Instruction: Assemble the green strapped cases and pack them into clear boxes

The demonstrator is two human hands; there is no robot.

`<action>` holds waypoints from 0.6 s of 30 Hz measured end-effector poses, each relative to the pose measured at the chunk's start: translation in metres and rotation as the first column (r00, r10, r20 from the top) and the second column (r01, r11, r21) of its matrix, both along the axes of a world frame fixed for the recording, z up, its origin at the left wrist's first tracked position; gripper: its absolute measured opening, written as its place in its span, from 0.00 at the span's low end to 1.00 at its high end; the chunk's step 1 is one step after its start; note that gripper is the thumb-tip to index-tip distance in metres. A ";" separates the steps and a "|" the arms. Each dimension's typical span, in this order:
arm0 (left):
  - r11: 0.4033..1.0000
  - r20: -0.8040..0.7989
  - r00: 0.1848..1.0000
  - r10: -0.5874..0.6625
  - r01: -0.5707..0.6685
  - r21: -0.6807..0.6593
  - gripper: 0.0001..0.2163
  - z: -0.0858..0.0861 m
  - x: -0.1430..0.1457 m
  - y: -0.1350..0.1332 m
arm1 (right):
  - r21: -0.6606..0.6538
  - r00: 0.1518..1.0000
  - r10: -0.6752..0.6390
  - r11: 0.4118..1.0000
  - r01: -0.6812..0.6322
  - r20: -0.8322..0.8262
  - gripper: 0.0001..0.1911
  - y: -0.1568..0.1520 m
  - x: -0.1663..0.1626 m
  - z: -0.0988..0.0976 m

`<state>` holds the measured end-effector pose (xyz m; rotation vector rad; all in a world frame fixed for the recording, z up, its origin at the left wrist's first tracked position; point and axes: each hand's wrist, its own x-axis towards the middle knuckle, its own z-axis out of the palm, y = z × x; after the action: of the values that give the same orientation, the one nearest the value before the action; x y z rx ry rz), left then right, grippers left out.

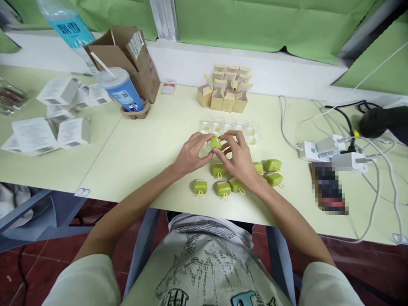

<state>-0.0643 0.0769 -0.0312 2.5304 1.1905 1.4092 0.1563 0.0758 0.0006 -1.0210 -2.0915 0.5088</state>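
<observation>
Between the fingertips of my left hand and my right hand is a small rounded green case with a pale edge, held above the table. Both hands pinch it from the sides. Several like it, each with a short yellow loop, lie below my hands, among them a green case at the left and another green case at the right. My right hand and wrist partly cover some of them. Just beyond my fingers stand clear plastic holders with small yellow spots inside.
Open cardboard boxes stand in a block against the wall. At the left are white boxes, a blue drink cup with a straw, a brown carton and a large bottle. A power strip with cables lies at the right.
</observation>
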 end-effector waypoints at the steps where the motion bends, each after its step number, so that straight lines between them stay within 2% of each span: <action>1: 0.998 -0.011 1.000 -0.005 0.006 0.059 0.25 -0.001 0.005 0.003 | 0.014 0.999 -0.026 1.000 0.026 -0.019 0.21 0.001 0.002 -0.003; 4: 0.980 -0.030 0.999 -0.040 0.045 0.195 0.28 -0.006 0.015 0.007 | 0.089 0.999 -0.045 0.995 0.045 -0.009 0.22 0.000 0.005 -0.009; 6: 0.975 -0.032 0.998 -0.046 0.052 0.217 0.29 -0.010 0.019 0.007 | 0.150 0.999 -0.047 0.988 0.043 0.023 0.23 -0.002 0.005 -0.013; 9: 0.984 -0.020 0.999 -0.034 0.036 0.173 0.26 -0.017 0.020 0.005 | 0.187 0.988 -0.097 0.980 0.074 0.118 0.25 -0.005 0.003 -0.017; 13: 0.998 0.009 0.999 -0.038 0.037 0.055 0.18 -0.021 0.018 0.000 | 0.132 0.945 -0.174 0.981 0.142 0.278 0.27 -0.006 -0.003 -0.023; 15: 0.999 0.028 0.998 -0.051 0.051 -0.002 0.16 -0.021 0.018 -0.003 | 0.090 0.947 -0.157 0.987 0.137 0.279 0.26 -0.005 -0.004 -0.024; 18: 0.998 0.038 0.998 -0.046 0.047 -0.037 0.16 -0.020 0.018 -0.005 | 0.040 0.978 -0.107 0.994 0.101 0.177 0.24 -0.003 -0.003 -0.023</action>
<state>-0.0459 0.0719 -0.0508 2.4783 1.1338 1.4033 0.1529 0.0733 -0.0227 -1.1895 -2.1812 0.3417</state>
